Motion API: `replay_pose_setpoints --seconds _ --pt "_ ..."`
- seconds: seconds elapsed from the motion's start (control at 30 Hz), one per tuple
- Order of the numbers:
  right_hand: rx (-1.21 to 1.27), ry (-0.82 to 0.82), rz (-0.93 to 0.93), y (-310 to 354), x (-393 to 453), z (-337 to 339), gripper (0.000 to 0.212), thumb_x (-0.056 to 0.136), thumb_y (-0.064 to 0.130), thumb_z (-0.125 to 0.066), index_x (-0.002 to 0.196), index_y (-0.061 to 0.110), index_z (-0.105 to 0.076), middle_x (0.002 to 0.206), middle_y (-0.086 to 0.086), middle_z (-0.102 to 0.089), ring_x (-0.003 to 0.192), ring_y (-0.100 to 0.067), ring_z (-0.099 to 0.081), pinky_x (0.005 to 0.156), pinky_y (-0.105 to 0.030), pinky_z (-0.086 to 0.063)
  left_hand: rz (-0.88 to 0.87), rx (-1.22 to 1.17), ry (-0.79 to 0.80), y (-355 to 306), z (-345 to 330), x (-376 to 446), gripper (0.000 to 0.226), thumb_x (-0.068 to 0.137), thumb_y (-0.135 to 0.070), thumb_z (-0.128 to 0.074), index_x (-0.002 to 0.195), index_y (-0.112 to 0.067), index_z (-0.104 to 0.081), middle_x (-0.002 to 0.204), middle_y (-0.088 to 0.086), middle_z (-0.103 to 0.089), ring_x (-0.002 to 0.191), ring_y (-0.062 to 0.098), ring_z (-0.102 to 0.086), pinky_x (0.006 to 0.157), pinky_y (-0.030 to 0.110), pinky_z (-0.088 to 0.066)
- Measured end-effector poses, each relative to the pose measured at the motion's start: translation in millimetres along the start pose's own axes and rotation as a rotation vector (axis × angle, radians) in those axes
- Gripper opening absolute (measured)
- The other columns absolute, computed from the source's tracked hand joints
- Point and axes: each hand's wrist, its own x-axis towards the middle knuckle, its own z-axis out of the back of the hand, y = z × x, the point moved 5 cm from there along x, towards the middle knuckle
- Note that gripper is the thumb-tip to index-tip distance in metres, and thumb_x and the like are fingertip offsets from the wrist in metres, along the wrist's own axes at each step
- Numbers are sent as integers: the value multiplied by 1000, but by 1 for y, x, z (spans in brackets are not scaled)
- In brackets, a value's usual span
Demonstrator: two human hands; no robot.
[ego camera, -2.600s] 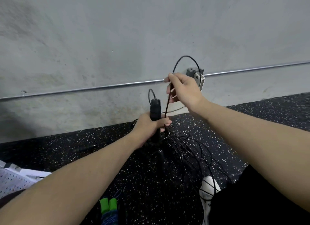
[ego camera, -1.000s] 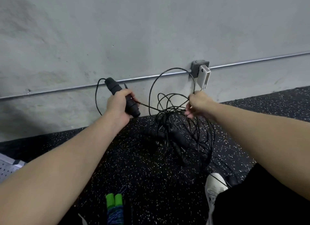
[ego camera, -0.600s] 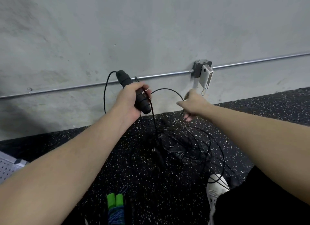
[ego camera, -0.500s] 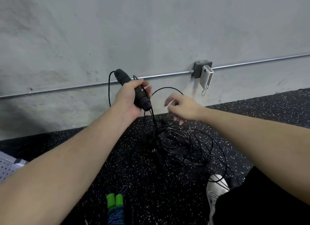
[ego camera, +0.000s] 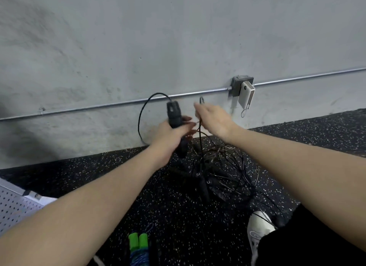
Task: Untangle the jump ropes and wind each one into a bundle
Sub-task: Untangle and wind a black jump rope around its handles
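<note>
Up against the foot of the wall, your left hand (ego camera: 168,135) grips one black jump-rope handle (ego camera: 175,121), fingers curled round its lower half, the ribbed cylinder standing nearly upright above the floor. From its top a thin black cord (ego camera: 141,119) arcs out to the left and drops behind your wrist. Your right hand (ego camera: 214,118) is just beside it, holding a second strand of black cord (ego camera: 200,138) that runs straight down from it; motion blur hides how the fingers lie, so you cannot tell whether they pinch it or merely hook it.

Below both hands lies the tangle (ego camera: 223,172): many thin, glossy wire-like loops heaped on the floor, too interlaced to count. At least one more black handle (ego camera: 203,186) lies within the heap, slim and matte.

At the bottom edge of the view sits one wound rope with two bright green foam handles (ego camera: 138,241) side by side above blue cord (ego camera: 138,257).

Your one visible white shoe (ego camera: 257,228) touches the near edge of the tangle. The floor (ego camera: 118,176) is black rubber flecked with white. The wall (ego camera: 178,37) is rough grey concrete, crossed by one metal conduit (ego camera: 89,108) that meets one grey junction box (ego camera: 236,85), with a pale rectangular device (ego camera: 246,95) plugged in. A white perforated panel (ego camera: 13,208) shows at the left edge.
</note>
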Motion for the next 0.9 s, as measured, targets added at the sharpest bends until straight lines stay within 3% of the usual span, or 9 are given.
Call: replay_pose_setpoints --seconds 0.13,0.3,0.37,0.43,0.53,0.6,0.67,0.73,0.9 --pt "651 -13 -53 15 8 6 40 105 30 -38 66 22 -36 47 6 -22 40 -10 -16 46 -21 -13 43 158 118 23 -22 -3 19 86 -17 -82 102 -13 -73 105 14 -76 93 25 -65 106 54 -50" --pt "813 -55 -138 -3 4 18 39 107 39 -33 76 19 -46 47 6 -24 44 -12 -17 45 -21 -16 21 178 86 30 -24 1 8 90 -8 -74 94 0 -73 84 10 -78 79 20 -70 80 34 -61" --pt "828 33 -198 -12 2 16 42 106 43 -26 102 15 -57 55 3 -33 48 -12 -20 47 -22 -18 32 83 45 27 -21 2 2 91 -3 -71 90 -3 -70 82 11 -77 76 21 -72 73 35 -60" --pt "620 202 -194 -24 -6 8 44 104 37 -21 123 18 -55 59 4 -38 49 -12 -24 45 -22 -22 25 -39 -8 15 -20 3 8 90 -2 -71 91 -7 -66 81 10 -77 75 26 -74 69 37 -60" --pt "106 466 -107 -30 -26 -1 41 108 40 -20 90 30 -55 46 9 -45 47 -11 -34 43 -20 -33 -61 -148 -49 -16 -17 6 13 90 -1 -70 92 -9 -60 83 9 -77 76 31 -76 66 39 -62" --pt "-13 508 -83 -29 -30 1 40 108 47 -22 85 34 -53 49 13 -53 49 -9 -39 50 -23 -37 -93 -201 -81 -27 -11 7 12 92 -1 -68 96 -7 -59 88 13 -77 81 34 -76 72 43 -63" --pt "-107 553 -50 -36 -29 3 29 107 47 -32 103 34 -57 69 17 -65 59 -7 -48 58 -27 -44 -82 -292 -132 -28 -3 8 14 93 -1 -67 101 -6 -58 90 13 -77 82 32 -76 75 43 -64" --pt "-247 642 -41 -49 -31 -5 21 104 48 -41 117 33 -48 92 4 -71 69 -11 -58 64 -31 -50 -68 -351 -135 -29 -3 7 12 93 -1 -66 99 -9 -58 89 13 -77 82 31 -76 76 42 -64" --pt "-314 357 78 -40 -14 -6 31 108 32 -38 81 22 -48 72 2 -62 62 -12 -57 66 -29 -44 -98 -370 -55 -32 -9 8 10 95 -8 -67 105 -8 -64 108 12 -76 96 31 -75 85 40 -62"
